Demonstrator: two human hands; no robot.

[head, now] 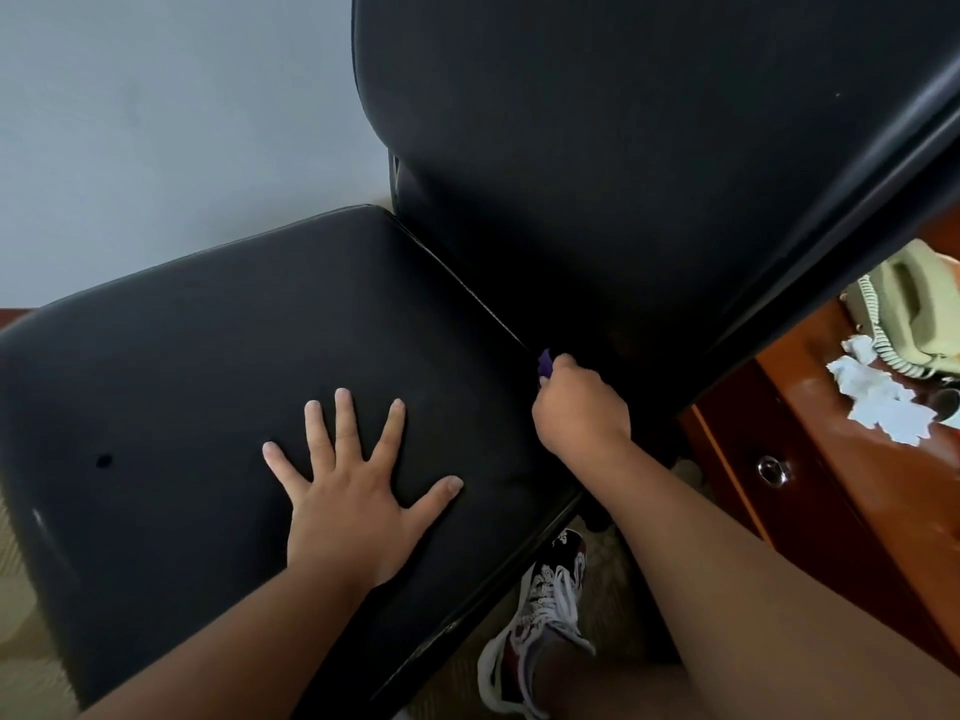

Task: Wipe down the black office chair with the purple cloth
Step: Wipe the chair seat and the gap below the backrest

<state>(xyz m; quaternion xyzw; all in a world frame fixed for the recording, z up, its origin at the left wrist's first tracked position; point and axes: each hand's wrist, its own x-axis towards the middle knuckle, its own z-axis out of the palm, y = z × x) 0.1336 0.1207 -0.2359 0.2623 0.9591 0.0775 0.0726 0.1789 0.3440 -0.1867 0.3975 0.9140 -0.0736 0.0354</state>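
The black office chair (218,366) fills most of the view, its seat at lower left and its backrest rising at upper right. My left hand (353,491) lies flat on the seat with the fingers spread, holding nothing. My right hand (582,407) is closed into a fist at the crease where seat meets backrest. A small corner of the purple cloth (545,363) sticks out above the fist; the remainder is hidden inside my hand and the crease.
A wooden desk (831,485) with a drawer knob stands at the right, close to the chair. On it sit a cream corded telephone (914,309) and crumpled white paper (878,402). My shoe (540,615) rests on patterned carpet below the seat edge. A grey wall is at upper left.
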